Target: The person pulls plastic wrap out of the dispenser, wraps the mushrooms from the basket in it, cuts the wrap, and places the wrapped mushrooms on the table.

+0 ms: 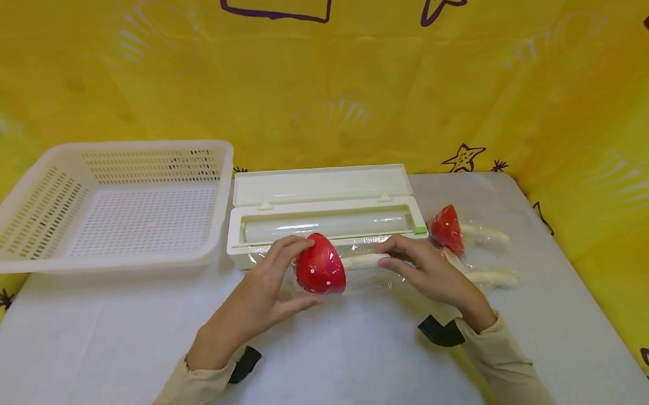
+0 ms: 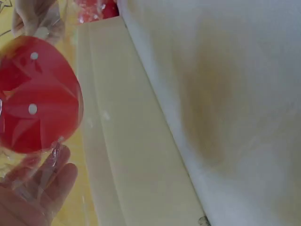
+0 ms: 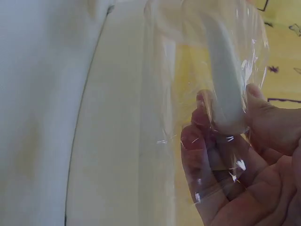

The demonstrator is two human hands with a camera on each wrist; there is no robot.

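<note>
A toy mushroom with a white-dotted red cap and a pale stem is held level in front of an open white cling-film box. Clear film surrounds the mushroom, loose and wrinkled around the stem in the right wrist view. My left hand holds the cap at its left side, fingers above and thumb below. In the left wrist view, film lies across some of its fingertips. My right hand pinches the stem's free end through the film; the right wrist view shows thumb and fingers around that end.
The box holds a film roll, with its lid raised behind. Right of it lie another red-capped mushroom and a pale, film-wrapped stem. A white slotted basket stands at the left, before yellow patterned cloth.
</note>
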